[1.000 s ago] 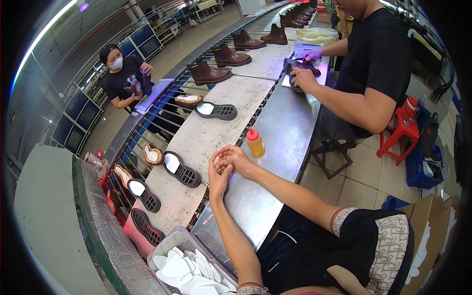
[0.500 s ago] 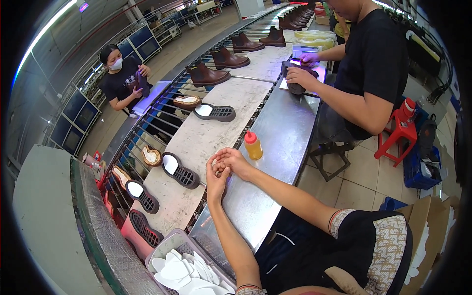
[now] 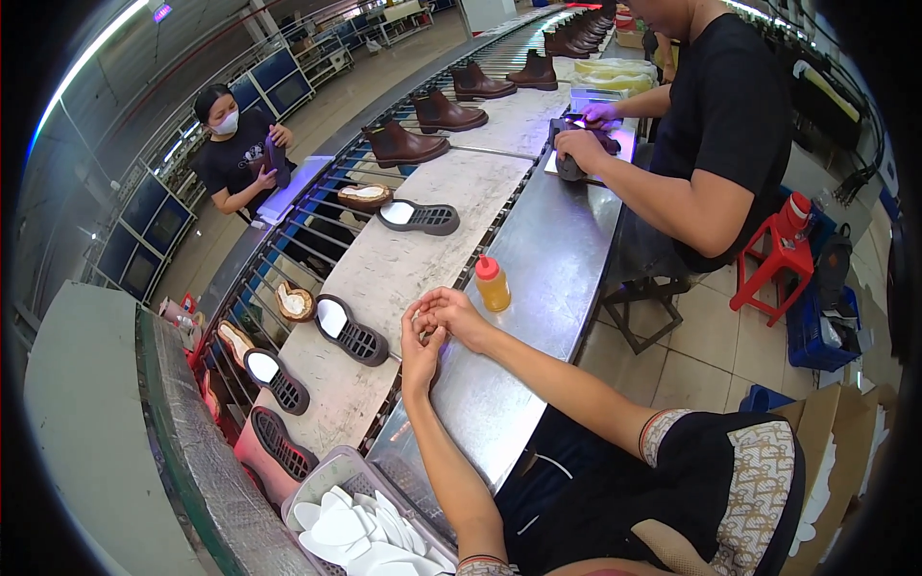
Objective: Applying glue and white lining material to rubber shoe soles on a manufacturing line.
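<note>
My left hand (image 3: 420, 357) and my right hand (image 3: 457, 317) meet over the near edge of the conveyor, fingers curled and touching each other. A small gap shows between the palms, and no object is visible in them. Just right of my right hand, a yellow squeeze bottle (image 3: 494, 290) with a red cap stands upright on the metal worktop (image 3: 552, 252). Left of my hands lies a dark sole (image 3: 360, 341) with a white pad in its heel. A similar sole (image 3: 279, 384) is nearer, and another (image 3: 421, 218) lies farther up the belt.
A basket (image 3: 325, 470) of white pads sits at the lower left. Brown shoe uppers (image 3: 294, 303) lie on the rollers, and brown boots (image 3: 408, 146) line the belt. A co-worker (image 3: 725, 125) handles a dark shoe at right; another (image 3: 240, 154) stands across the conveyor.
My hands stay together in nearly the same place. The co-worker at right has shifted the dark shoe slightly. The soles and bottle have not moved noticeably.
</note>
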A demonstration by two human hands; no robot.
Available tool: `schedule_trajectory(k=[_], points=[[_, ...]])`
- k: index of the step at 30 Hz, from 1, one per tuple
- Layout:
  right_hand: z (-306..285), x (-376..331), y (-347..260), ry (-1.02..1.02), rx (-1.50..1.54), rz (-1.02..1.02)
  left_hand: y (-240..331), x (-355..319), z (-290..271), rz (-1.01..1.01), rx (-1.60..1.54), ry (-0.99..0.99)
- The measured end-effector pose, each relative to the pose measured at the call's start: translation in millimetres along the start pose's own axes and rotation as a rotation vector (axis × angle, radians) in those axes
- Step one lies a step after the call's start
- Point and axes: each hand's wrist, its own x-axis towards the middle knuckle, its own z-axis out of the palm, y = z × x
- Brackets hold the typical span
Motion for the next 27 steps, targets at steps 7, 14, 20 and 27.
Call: schedule_trajectory(k=[7,14,20,27], points=[[1,-1,3,0.027,-0.005,-0.009,-3,-1,-2,-0.024,0.021,-0.010],[-1,1,6,0.015,0.002,-0.032,-2,-2,-3,-0.012,0.094,0.003],[7,-5,3,0.032,-0.014,-0.036,0,-5,-1,-0.001,0.061,-0.010],[10,-5,8,0.032,0.009,-0.031,2,-7,-8,-0.044,0.036,-0.059]])
